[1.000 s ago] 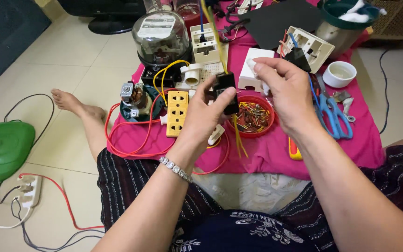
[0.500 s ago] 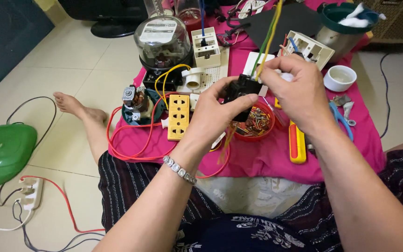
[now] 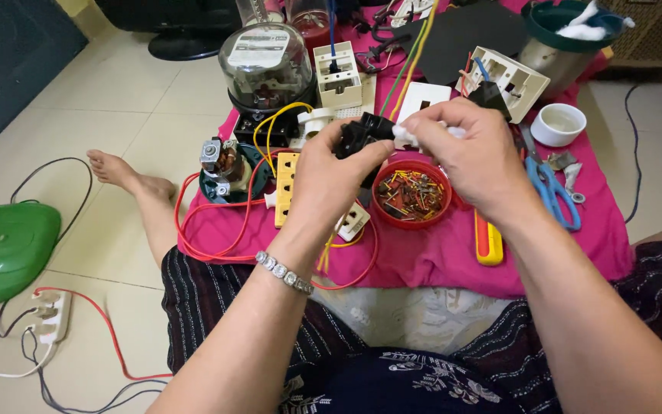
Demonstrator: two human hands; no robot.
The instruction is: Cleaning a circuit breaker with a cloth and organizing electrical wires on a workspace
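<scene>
**Black electrical part held over the pink cloth**

Black electrical part (image 3: 363, 134) sits in the head view just above centre, pinched in the left hand (image 3: 339, 172), whose fingers curl around its underside. The right hand (image 3: 473, 157) meets it from three o'clock, thumb and forefinger clamped on a small white piece (image 3: 406, 134) that touches the black part's right edge. Both hands are close together, raised above the pink cloth (image 3: 438, 253) rather than resting on it.

Directly below the hands, at six o'clock, lies a red round dish (image 3: 411, 195) filled with short coloured wire bits. At nine o'clock from the black part stands a yellow socket strip (image 3: 285, 188), ringed by a loop of red cable (image 3: 208, 245). At eleven o'clock is a glass-domed meter (image 3: 263, 65). At three o'clock, beyond the right hand, blue-handled scissors (image 3: 553, 192) lie near a small white cup (image 3: 558, 123). A yellow and red screwdriver (image 3: 487, 241) lies at five o'clock. Far off at eight o'clock, a green plastic cover (image 3: 5, 249) rests on the tiled floor beside a white power strip (image 3: 49, 316).
</scene>
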